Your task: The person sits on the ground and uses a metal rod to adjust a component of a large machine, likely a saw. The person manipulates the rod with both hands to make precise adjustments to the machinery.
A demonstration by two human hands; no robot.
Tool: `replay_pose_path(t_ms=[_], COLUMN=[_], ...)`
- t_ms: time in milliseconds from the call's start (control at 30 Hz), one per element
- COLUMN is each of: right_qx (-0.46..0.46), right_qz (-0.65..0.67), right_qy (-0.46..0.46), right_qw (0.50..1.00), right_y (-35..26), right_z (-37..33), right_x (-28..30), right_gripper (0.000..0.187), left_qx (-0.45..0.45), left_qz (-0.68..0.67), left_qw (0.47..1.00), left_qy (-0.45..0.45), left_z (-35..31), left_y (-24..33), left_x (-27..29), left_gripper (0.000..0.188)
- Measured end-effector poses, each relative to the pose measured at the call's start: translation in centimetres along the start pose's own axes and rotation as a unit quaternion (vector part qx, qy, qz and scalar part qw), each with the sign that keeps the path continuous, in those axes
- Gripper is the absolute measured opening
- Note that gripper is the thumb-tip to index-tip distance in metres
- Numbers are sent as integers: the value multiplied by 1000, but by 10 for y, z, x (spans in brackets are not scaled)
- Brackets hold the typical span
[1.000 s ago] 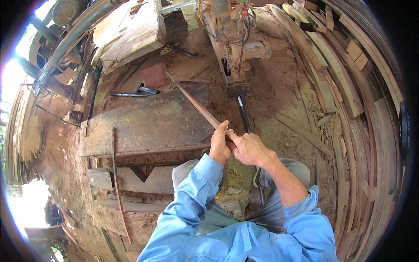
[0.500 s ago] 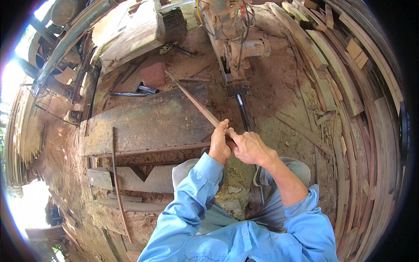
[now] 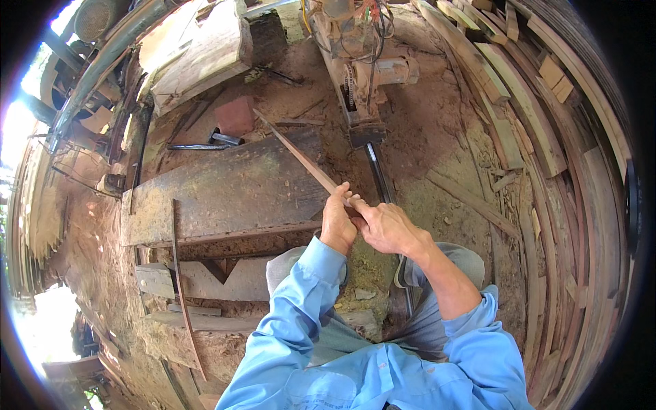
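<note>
My left hand is closed around the near end of a long, narrow, reddish-brown wooden strip. Beyond my fingers the strip runs away to the upper left, over a thick wooden slab. Right beside it, my right hand is closed at the same end, its fingers touching the left ones. What lies inside the right fingers is partly hidden. Both hands are in front of my knees. Past the slab's far edge lie a hammer and a flat reddish block.
A rusty machine with a motor stands ahead over a metal rail. Planks are stacked along the right. A thin strip leans across the slab and a notched beam. A pale timber block lies far left.
The view has shifted slightly. My hands keep their grip at the strip's near end, and the strip stays pointed to the upper left.
</note>
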State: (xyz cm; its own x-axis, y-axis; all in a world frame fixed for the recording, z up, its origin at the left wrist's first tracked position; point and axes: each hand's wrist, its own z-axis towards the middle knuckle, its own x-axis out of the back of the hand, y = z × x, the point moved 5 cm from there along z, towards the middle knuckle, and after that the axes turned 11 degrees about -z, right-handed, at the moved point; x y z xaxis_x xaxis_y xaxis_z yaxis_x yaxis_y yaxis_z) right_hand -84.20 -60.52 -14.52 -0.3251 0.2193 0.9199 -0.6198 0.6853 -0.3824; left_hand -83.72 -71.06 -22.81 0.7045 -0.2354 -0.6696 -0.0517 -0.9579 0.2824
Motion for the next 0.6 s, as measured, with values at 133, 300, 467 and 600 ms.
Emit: replay_pose_path(t_ms=[133,300,467,600], right_qx=[11,32,8,17], right_qz=[34,46,108,118], right_qy=[16,49,20,31], right_qw=[999,997,994,992], right_y=[-5,-12,-14,0], right_z=[4,2,1,3], right_x=[0,2,3,-13], right_gripper=[42,37,41,53], left_qx=[-11,-13,-32,-6], left_qz=[-20,-21,-5,4], left_qw=[1000,1000,999,1000], left_qy=[0,-20,-25,-25], left_z=[4,-7,-7,-5], left_y=[9,15,15,4], left_x=[1,-5,-7,-5], left_gripper=[28,29,25,23])
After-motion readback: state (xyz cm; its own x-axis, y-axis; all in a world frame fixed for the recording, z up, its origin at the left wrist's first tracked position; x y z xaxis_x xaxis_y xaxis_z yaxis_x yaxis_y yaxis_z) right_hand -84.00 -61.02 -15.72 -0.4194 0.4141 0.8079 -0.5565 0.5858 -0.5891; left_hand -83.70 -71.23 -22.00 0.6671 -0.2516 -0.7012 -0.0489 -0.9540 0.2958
